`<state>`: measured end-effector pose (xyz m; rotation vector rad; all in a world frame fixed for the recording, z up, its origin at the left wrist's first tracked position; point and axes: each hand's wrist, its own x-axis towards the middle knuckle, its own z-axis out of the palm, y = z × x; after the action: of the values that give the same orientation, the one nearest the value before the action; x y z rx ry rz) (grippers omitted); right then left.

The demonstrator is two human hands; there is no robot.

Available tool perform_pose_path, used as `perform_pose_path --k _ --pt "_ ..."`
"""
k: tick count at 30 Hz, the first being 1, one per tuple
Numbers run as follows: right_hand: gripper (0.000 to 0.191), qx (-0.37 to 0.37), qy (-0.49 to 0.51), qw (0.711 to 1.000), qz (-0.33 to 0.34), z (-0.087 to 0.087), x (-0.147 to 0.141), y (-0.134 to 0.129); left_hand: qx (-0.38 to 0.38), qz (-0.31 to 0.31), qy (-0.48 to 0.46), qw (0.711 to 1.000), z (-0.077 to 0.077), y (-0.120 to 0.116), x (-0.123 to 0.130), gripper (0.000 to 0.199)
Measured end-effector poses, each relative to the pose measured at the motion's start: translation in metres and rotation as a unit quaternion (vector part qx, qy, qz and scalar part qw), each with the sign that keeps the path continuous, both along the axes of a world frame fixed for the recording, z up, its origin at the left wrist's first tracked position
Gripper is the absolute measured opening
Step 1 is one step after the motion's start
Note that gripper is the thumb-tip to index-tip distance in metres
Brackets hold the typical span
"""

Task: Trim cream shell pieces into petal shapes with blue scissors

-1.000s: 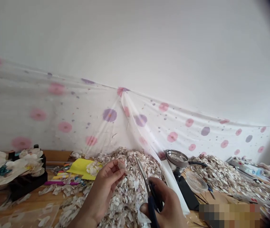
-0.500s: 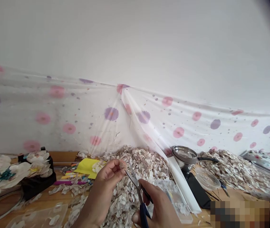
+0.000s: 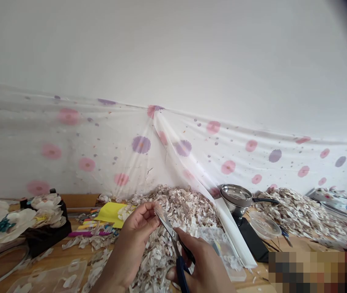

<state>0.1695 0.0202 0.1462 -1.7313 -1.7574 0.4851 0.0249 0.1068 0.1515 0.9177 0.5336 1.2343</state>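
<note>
Between the thumb and fingers of my left hand (image 3: 135, 232) is a small, thin, pinkish flake (image 3: 158, 208), mostly covered by the fingertips. My right hand (image 3: 205, 260) is wrapped around dark-blue-handled scissors (image 3: 183, 272). Their metal blades lie almost together and meet the flake at my left fingertips. Whether the blades pass through it or only touch it, I cannot tell. Below and behind both hands spreads a heap of pale, thin flakes (image 3: 188, 209). A clear compartment box (image 3: 237, 273) with some flakes in it is partly hidden by my right hand.
White flower-shaped pieces (image 3: 14, 228) stand at the left, near a yellow sheet (image 3: 106, 213) and coloured pens (image 3: 92, 226). Rightward are a white roll (image 3: 236, 240), a metal strainer (image 3: 237, 195), a black phone (image 3: 254, 242), a clear lid (image 3: 265, 225) and another flake heap (image 3: 295, 215).
The scissor blades have swung from apart to nearly together at the flake. Both hands stay in about the same place, while the view has shifted slightly.
</note>
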Motion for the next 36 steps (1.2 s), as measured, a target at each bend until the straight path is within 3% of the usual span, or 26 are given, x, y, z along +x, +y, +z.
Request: perform_pose_path --k 12,18,24,27,36 --pt "0.062 -0.008 -0.028 1.000 0.000 -0.002 0.001 0.002 -0.022 0.014 -0.030 0.999 -0.003 0.000 0.005 0.039" --pt "0.066 -0.017 -0.044 0.999 -0.007 -0.004 0.001 0.005 -0.033 0.017 -0.036 0.999 -0.001 -0.002 0.006 0.041" --pt "0.063 -0.019 -0.057 0.998 -0.008 -0.004 -0.001 0.005 -0.035 0.021 -0.036 0.999 0.003 -0.002 0.006 0.040" --pt "0.053 0.002 -0.049 0.999 0.002 -0.007 0.001 0.005 -0.038 0.023 -0.036 0.998 0.003 -0.002 0.006 0.040" --pt "0.043 0.006 -0.025 1.000 0.006 -0.012 0.001 0.004 -0.019 0.001 -0.029 0.999 -0.007 0.001 0.004 0.034"
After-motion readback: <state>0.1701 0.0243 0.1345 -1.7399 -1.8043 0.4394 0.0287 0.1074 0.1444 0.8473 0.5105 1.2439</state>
